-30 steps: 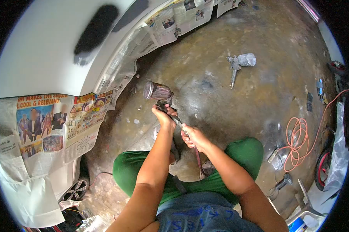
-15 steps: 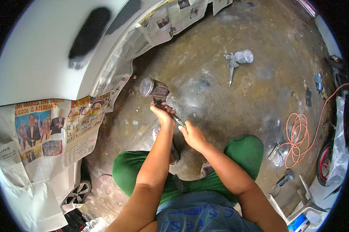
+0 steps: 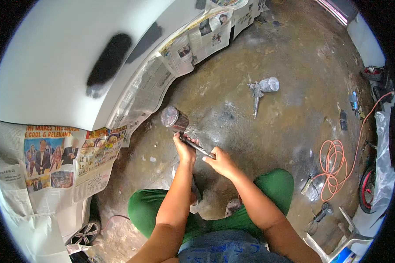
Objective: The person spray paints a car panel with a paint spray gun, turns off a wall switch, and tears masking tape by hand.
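I have 2 hands on the dark spray gun [image 3: 179,122], which sits to the right of the white car panel [image 3: 61,57], with floor [image 3: 285,140] showing between them. The gun's cup [image 3: 169,116] is on the side toward the panel, and its handle [image 3: 200,148] slants down and away from it. My left hand [image 3: 187,150] is the nearer to the panel, just below the cup, thumb and fingers curled around the upper handle. My right hand [image 3: 223,163], farther from the panel, pinches the handle's end between thumb and forefinger; I can't tell from here how its other fingers lie.

On the panel I see a black patch [image 3: 109,61], and newspaper [image 3: 53,153] hangs along its lower edge. A grey spray gun [image 3: 257,90] lies on the floor, farther right of the panel than the dark spray gun. The orange hose [image 3: 332,172] lies coiled well out to the panel's right. Below the panel I make out a car wheel [image 3: 85,233].
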